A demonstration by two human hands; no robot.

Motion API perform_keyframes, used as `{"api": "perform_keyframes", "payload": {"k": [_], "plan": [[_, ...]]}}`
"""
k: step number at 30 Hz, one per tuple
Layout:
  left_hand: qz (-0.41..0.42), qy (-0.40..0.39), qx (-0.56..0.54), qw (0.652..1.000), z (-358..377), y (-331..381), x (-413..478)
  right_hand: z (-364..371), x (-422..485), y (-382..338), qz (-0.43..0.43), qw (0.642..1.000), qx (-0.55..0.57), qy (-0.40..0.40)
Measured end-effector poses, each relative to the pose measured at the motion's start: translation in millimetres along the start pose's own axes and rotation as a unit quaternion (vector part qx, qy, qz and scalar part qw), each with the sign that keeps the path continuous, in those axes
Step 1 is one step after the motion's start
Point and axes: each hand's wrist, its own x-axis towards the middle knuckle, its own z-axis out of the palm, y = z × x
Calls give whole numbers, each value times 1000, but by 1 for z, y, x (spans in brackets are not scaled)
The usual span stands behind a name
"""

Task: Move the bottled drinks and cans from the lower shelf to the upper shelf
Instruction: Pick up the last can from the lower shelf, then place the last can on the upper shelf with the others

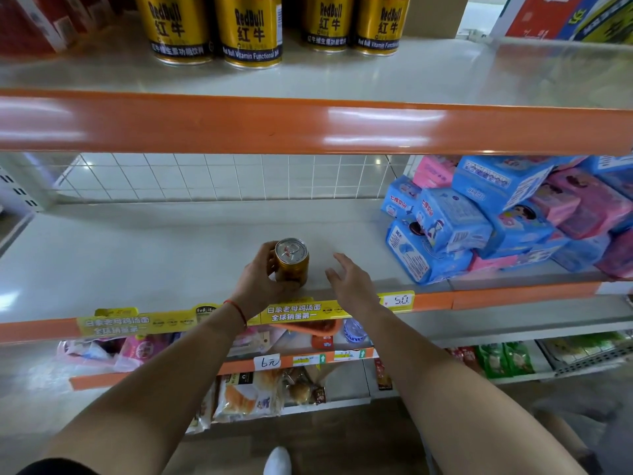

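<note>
A gold can (pixel 292 262) stands upright near the front edge of the lower shelf (pixel 154 255). My left hand (pixel 263 281) grips it from the left, fingers curled round its side. My right hand (pixel 349 281) hovers just right of the can with fingers spread, touching nothing. On the upper shelf (pixel 445 77) several gold Red Bull cans (pixel 251 32) stand in a row at the back.
A pile of blue and pink packs (pixel 479 217) fills the right side of the lower shelf. An orange rail (pixel 308 126) fronts the upper shelf. Red boxes (pixel 30 22) sit at the upper left. Snack packets (pixel 246 395) lie on shelves below.
</note>
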Motion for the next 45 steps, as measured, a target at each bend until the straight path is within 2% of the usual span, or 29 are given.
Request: {"api": "perform_keyframes", "payload": {"k": [9,17,24,31,39,45], "plan": [[23,-16,-2,1000,-7,12,7,-1,-4,0,26,999,5,22],[24,30,40,998,-6,40,-7,-19,-16,-5,-12,999,10,28],[52,51,56,996,-20,98,-43,-44,-40,-12,-52,998,-17,36],[83,8,31,996,-32,174,-76,-69,-61,-28,-94,994,-3,48],[118,-4,-25,993,-43,252,-112,-99,-73,-53,-107,992,-8,66],[141,-42,36,988,-43,279,-122,-118,-70,-63,-113,991,-7,73]]}}
